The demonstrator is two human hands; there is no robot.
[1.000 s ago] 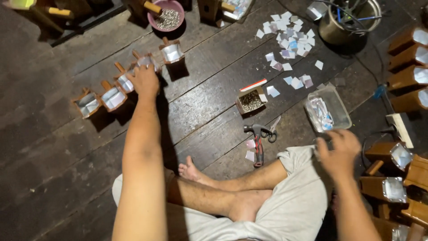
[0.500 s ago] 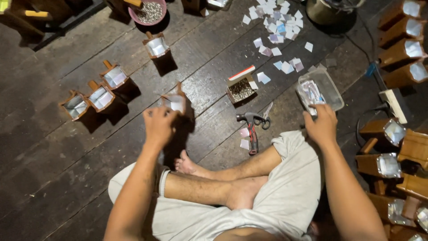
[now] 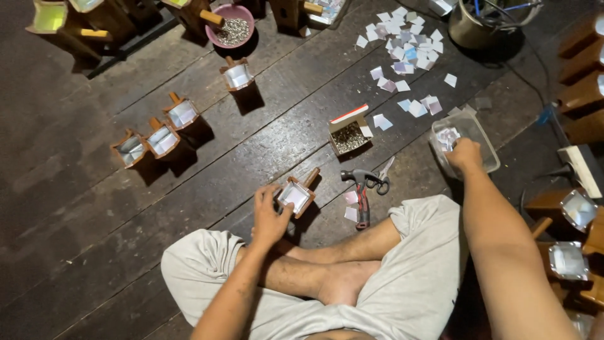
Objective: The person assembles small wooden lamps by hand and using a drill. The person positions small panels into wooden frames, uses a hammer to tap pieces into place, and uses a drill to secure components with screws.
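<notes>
A small wooden box with a shiny square lining is gripped at its near edge by the left hand, fingers curled round it, just above the floorboards before the crossed legs; the right hand is sunk into a clear plastic tub, fingers closed among shiny squares, though what is pinched cannot be told; a hammer and scissors lie between; the box is best kept level and one square lifted cleanly.

- Left hand grips a small wooden box above the plank floor
- Right hand reaches into a clear plastic tray
- Hammer lies between them
</notes>
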